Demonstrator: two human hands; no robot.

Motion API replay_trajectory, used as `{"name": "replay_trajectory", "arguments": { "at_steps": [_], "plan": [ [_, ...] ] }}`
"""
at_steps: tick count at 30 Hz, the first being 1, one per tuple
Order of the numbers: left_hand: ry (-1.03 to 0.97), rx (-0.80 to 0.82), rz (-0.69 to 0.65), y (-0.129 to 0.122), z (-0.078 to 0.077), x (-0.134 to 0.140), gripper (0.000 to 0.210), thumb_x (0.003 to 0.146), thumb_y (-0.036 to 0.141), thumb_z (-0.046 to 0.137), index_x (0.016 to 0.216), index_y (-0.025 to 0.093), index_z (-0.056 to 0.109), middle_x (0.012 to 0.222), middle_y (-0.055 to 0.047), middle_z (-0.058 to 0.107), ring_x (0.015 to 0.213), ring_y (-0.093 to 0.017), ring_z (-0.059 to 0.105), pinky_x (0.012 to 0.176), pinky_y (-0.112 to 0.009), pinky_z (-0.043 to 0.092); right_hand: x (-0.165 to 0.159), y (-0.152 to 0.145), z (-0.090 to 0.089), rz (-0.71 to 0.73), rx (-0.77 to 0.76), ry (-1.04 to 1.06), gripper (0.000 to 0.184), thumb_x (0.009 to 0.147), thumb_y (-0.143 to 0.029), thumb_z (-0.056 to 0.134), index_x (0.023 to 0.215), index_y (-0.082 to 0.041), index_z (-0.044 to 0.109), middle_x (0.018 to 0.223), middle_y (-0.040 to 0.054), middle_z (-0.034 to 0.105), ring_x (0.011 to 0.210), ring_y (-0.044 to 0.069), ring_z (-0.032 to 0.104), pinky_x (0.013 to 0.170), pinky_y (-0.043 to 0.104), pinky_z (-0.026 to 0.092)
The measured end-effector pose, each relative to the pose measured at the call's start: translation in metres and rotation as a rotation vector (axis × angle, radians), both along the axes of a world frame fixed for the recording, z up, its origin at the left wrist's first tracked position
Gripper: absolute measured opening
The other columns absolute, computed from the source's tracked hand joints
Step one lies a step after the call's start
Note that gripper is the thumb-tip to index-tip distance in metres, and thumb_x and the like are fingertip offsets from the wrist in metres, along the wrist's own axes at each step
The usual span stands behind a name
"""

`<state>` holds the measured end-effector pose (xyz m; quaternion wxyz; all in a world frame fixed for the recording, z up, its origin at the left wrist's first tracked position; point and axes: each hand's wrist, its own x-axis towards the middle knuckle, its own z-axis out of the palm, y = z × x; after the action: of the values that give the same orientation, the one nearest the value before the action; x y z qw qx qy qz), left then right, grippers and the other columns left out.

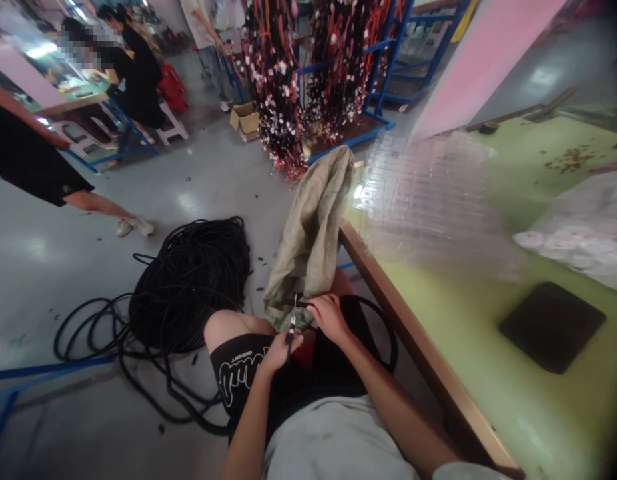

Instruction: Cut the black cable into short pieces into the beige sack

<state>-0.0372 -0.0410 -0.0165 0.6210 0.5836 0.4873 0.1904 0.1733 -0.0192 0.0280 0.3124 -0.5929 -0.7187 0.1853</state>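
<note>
My left hand (281, 351) is closed around a slim knife-like tool (291, 331) with a dark handle and a thin metal tip pointing up and away from me. Beside it, my right hand (330, 317) grips a black tube (304, 304), whose short end sticks out leftward past the fingers. The tool's tip stands close to this end; whether they touch I cannot tell. A tan woven sack (308, 233) hangs from the table edge between my knees, its lower part just beyond both hands. More black tubing loops to the right of my lap.
A large coil of black tubing (193, 287) lies on the floor at left. The green table (438, 347) at right bears clear plastic packaging (423, 193) and a black pad (553, 327). Wire bundles (278, 80) hang on a blue rack. A person (28, 147) stands at left.
</note>
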Motion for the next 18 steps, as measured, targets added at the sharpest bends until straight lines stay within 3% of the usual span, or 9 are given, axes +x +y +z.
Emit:
{"name": "replay_trajectory", "arguments": {
  "at_steps": [3, 9, 14, 18],
  "plan": [
    [0.041, 0.052, 0.004, -0.002, 0.004, -0.001, 0.047, 0.084, 0.055, 0.058, 0.103, 0.012, 0.064, 0.091, -0.009, 0.068, 0.083, -0.02, 0.063, 0.079, -0.031, 0.049, 0.0, -0.001, -0.002, 0.007, 0.003, -0.01, 0.021, 0.099, -0.032, 0.045, 0.098, -0.021, 0.063, 0.094, 0.0053, 0.069, 0.091, 0.023, 0.057, 0.089, 0.039, 0.033],
    [0.027, 0.003, -0.037, -0.006, 0.006, -0.002, 0.05, 0.086, 0.058, 0.051, 0.078, 0.011, 0.066, 0.064, -0.005, 0.063, 0.06, -0.014, 0.059, 0.06, -0.024, 0.046, 0.005, 0.002, -0.025, 0.016, 0.057, -0.034, 0.028, 0.096, -0.042, 0.045, 0.104, -0.021, 0.062, 0.098, 0.0063, 0.068, 0.094, 0.025, 0.059, 0.088, 0.04, 0.031],
    [0.069, -0.043, 0.048, -0.007, 0.004, -0.003, 0.052, 0.079, 0.061, 0.06, 0.087, 0.01, 0.068, 0.058, -0.002, 0.058, 0.05, -0.012, 0.053, 0.05, -0.022, 0.041, 0.008, 0.005, -0.034, 0.011, 0.105, -0.051, 0.035, 0.096, -0.047, 0.041, 0.104, -0.02, 0.061, 0.097, 0.007, 0.069, 0.091, 0.025, 0.061, 0.086, 0.04, 0.033],
    [0.01, -0.072, 0.086, -0.007, 0.007, -0.001, 0.053, 0.078, 0.059, 0.062, 0.094, 0.009, 0.069, 0.065, -0.007, 0.064, 0.054, -0.014, 0.057, 0.053, -0.025, 0.045, 0.009, 0.003, -0.032, 0.051, 0.154, -0.088, 0.04, 0.099, -0.048, 0.035, 0.098, -0.019, 0.062, 0.091, 0.0064, 0.07, 0.086, 0.025, 0.062, 0.083, 0.039, 0.034]
  ]
}}
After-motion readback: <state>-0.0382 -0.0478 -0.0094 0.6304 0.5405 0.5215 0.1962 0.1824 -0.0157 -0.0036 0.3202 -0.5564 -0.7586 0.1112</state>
